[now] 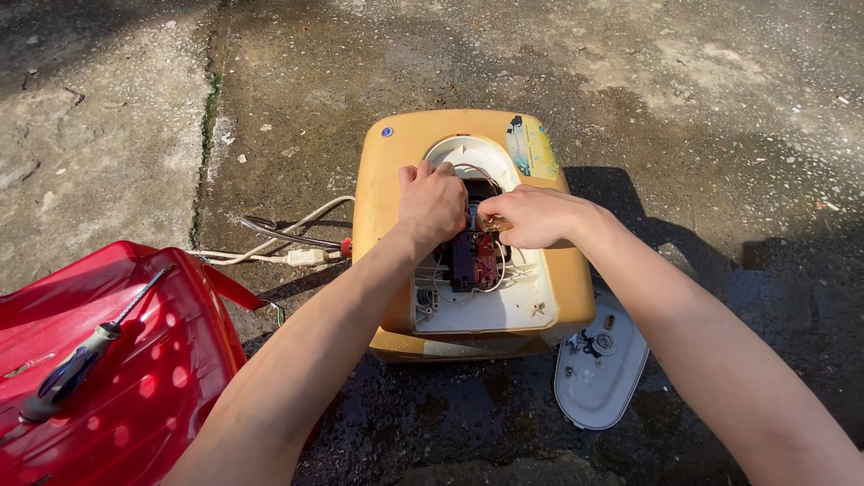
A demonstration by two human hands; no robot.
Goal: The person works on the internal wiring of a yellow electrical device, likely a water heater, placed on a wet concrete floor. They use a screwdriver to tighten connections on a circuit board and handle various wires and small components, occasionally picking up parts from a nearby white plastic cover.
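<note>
Head view shows the left hand (pixel 432 202) and the right hand (pixel 531 216) both closed on the dark electrical part (pixel 474 256) inside the opened yellow appliance (pixel 396 162), on wet concrete (pixel 702 108).

Harsh sunlight from the left (perhaps slightly behind) whitens the concrete ground (pixel 108 135), throwing hard dark shadows rightward; focus is sharp, the edges bowing slightly.

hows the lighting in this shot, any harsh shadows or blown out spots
Head view: hard sunlight from the left, so the left hand, right hand and yellow appliance are bright, near glare on the white inner panel; a deep shadow covers the wet concrete on the right; the red plastic stool shows dappled light spots; focus is sharp, edges slightly wide-angle.
</note>
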